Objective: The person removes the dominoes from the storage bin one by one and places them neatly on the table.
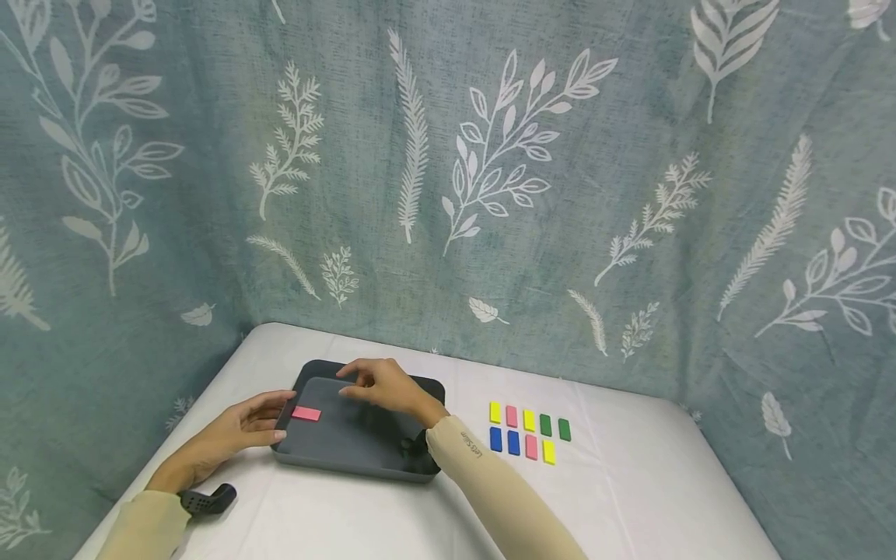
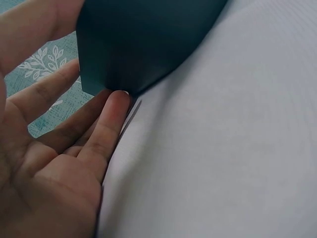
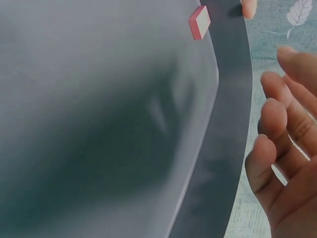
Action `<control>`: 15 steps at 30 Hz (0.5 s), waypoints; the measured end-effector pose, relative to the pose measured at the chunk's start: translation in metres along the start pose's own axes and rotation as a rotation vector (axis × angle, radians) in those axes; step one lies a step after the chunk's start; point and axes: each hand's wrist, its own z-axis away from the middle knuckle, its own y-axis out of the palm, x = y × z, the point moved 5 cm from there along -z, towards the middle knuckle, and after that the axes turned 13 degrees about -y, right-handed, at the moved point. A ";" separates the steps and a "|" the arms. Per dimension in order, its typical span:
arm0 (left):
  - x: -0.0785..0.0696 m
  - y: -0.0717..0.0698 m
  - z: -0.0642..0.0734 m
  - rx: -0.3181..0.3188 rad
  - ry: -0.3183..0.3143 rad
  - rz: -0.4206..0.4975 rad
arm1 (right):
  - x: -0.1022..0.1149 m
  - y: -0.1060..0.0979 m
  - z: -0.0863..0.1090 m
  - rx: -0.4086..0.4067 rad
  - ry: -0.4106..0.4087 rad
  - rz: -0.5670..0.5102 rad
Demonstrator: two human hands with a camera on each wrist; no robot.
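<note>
A dark grey rectangular tray [image 1: 350, 467] lies on the table, with one small pink block [image 1: 306, 413] flat inside near its left wall. In the right wrist view the pink block [image 3: 199, 23] rests close to the tray's side. My left hand [image 1: 241, 432] is at the tray's left end, fingertips touching its outer wall; the left wrist view shows these fingers [image 2: 111, 114] mostly straight against the tray's corner [image 2: 133, 44]. Above the tray's far part hovers my right hand [image 1: 385, 385], fingers loosely bent and holding nothing visible. My right forearm hides the tray's right end.
To the tray's right, several small blocks in yellow, pink, green and blue [image 1: 514, 443] lie in two rows on the white tablecloth [image 1: 630, 482]. A patterned blue-green curtain [image 1: 434, 295] rises behind the table and at both sides.
</note>
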 end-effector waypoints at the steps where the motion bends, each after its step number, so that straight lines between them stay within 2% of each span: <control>1: 0.000 0.000 0.000 0.000 -0.001 0.002 | 0.000 0.002 -0.002 0.013 -0.003 -0.002; 7: -0.001 0.000 -0.002 -0.001 -0.008 0.010 | -0.002 0.010 -0.013 0.054 -0.012 0.007; 15: 0.000 0.001 -0.002 0.005 -0.009 0.017 | -0.011 0.028 -0.016 0.113 -0.021 0.002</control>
